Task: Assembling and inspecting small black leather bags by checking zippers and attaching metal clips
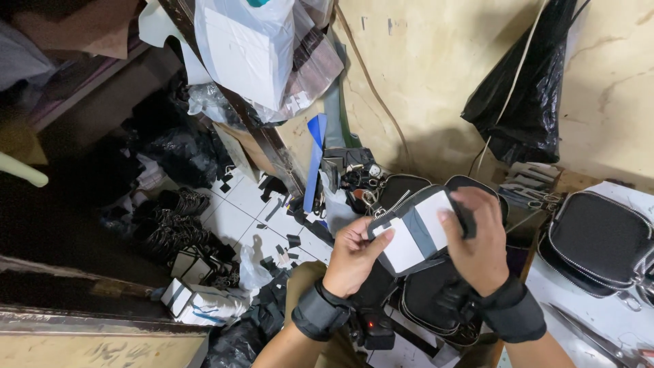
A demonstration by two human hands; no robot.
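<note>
My left hand (353, 255) and my right hand (478, 238) hold between them a small black bag panel (413, 228) with a silver zipper along its edge. White backing pieces with a grey strip between them cover its upturned face. My left thumb presses on the white piece, and my right fingers curl over the panel's upper right edge. Both wrists wear black bands. Under my hands lie more black bag pieces (429, 300).
A finished black zippered pouch (599, 238) and scissors (589, 334) lie on the white table at right. A black plastic bag (524, 95) hangs on the wall. Black scraps, buckles and boxes (197, 300) litter the tiled floor at left. White plastic bags (245, 48) hang above.
</note>
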